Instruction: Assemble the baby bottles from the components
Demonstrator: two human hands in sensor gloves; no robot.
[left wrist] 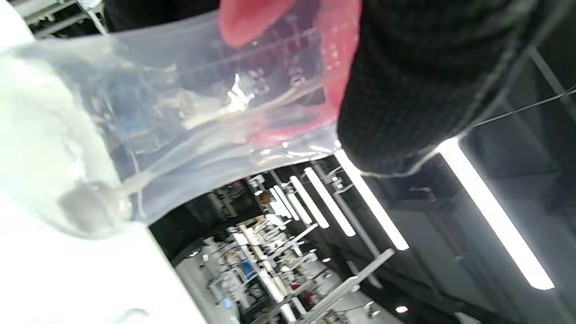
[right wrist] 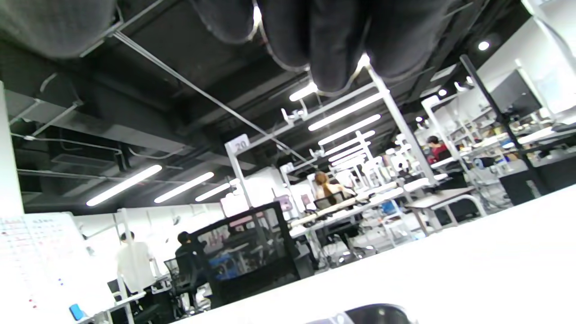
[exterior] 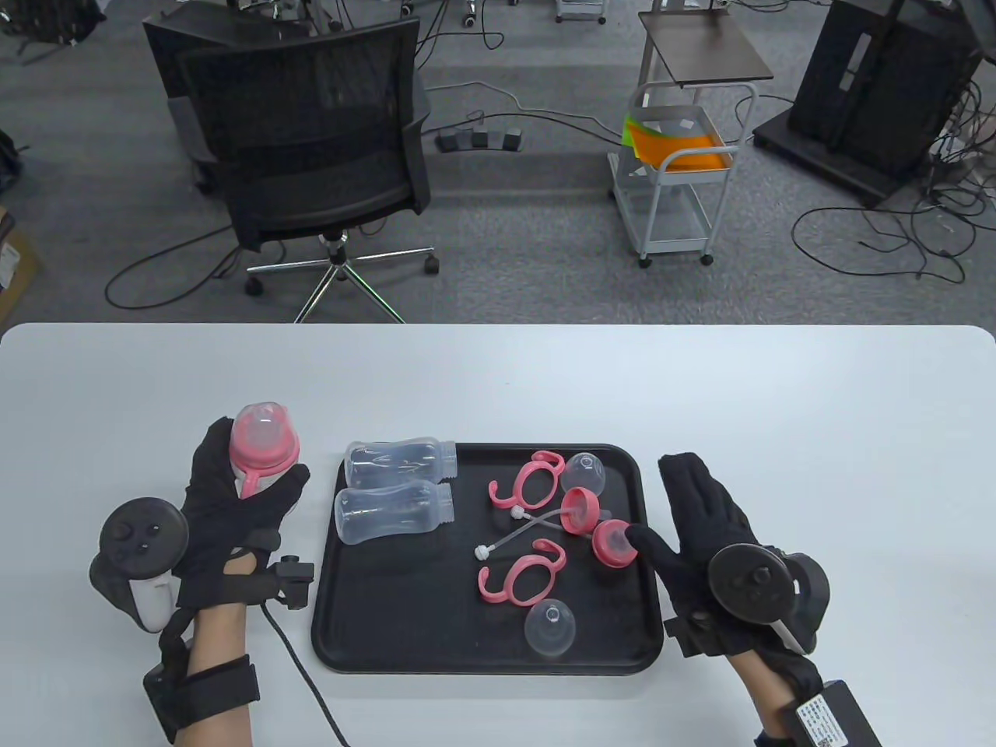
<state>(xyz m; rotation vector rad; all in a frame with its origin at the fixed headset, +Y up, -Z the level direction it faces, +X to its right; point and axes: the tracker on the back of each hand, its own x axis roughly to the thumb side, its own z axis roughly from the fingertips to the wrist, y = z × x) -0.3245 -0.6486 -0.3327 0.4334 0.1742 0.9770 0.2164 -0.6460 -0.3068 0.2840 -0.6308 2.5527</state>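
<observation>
Your left hand (exterior: 233,506) grips one finished pink-collared clear bottle (exterior: 263,451) at lower left; your right hand (exterior: 704,529) lies released beside the black tray (exterior: 405,654), where two clear bottle bodies (exterior: 397,486) and loose pink parts await assembly.

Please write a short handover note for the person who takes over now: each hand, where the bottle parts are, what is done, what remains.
Left hand grips one assembled bottle, upright, left of the tray.
Right hand lies open and flat beside the tray's right edge, thumb at a pink collar.
On the tray: two empty bottles lying down, two pink handle rings, two collars with straws, two clear caps.
Done: one bottle. Left: two.
</observation>
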